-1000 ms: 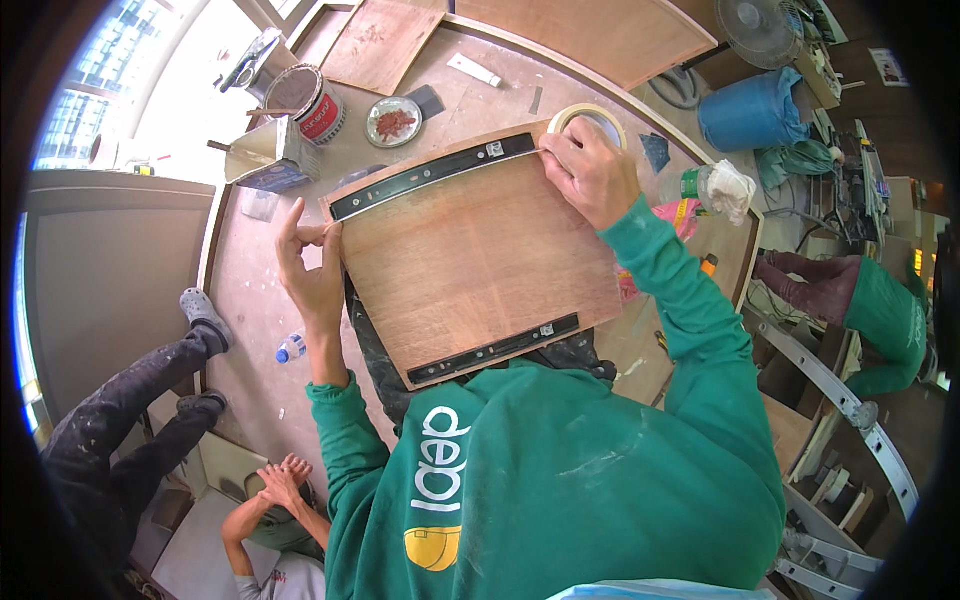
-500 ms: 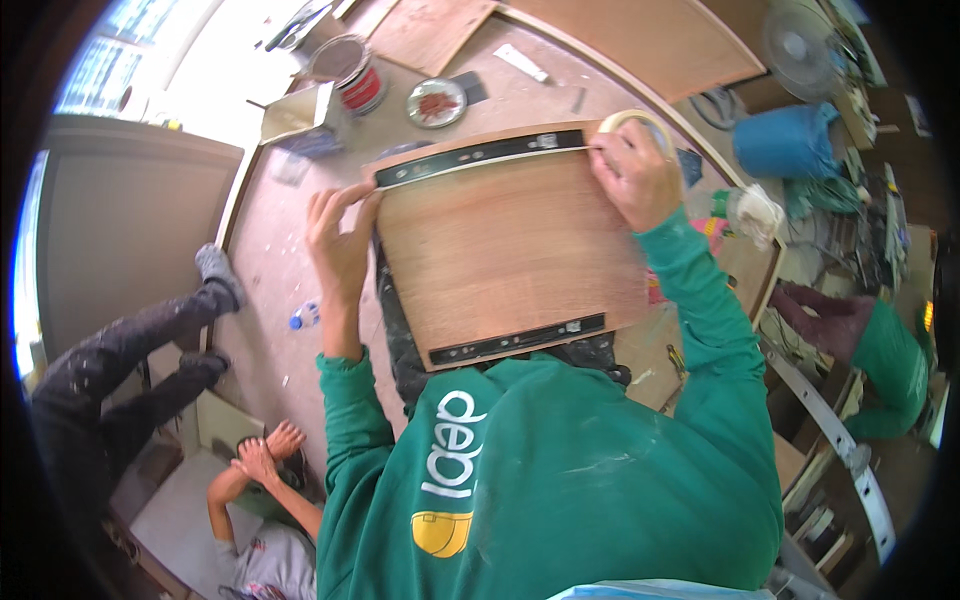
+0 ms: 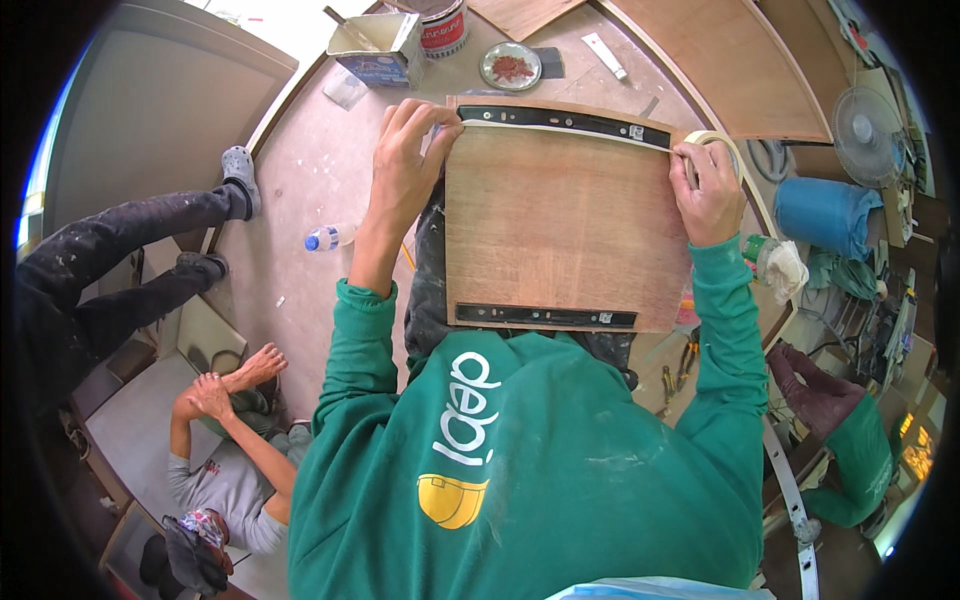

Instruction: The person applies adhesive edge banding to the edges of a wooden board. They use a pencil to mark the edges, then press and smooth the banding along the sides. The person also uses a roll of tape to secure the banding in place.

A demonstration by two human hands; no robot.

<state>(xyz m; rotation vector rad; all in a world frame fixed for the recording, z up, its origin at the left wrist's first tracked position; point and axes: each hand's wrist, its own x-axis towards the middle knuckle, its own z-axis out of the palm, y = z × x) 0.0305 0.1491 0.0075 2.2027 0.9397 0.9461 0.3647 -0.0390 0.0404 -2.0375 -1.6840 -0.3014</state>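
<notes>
A plywood board (image 3: 560, 220) lies across my lap, with a black metal rail (image 3: 545, 119) along its top edge and another black rail (image 3: 540, 316) along its bottom edge. A thin pale tape strip (image 3: 560, 134) runs taut just under the top rail. My left hand (image 3: 405, 170) pinches the strip at the board's top left corner, thumb and index finger together. My right hand (image 3: 708, 190) grips a roll of cream tape (image 3: 718, 137) at the top right corner, where the strip meets it. The fingers of that hand hide part of the roll.
Co-workers sit at lower left (image 3: 240, 480), stretch legs at left (image 3: 140, 215) and crouch at right (image 3: 845, 450). A box (image 3: 375, 60), paint can (image 3: 445, 30), dish of red filler (image 3: 510, 68), bottle (image 3: 325, 237), blue bin (image 3: 822, 215) and fan (image 3: 865, 135) stand around.
The view has turned, so the board sits squarer and higher in the picture. Both my hands have shifted with it, the left now closer over the corner, the tape still stretched between them.
</notes>
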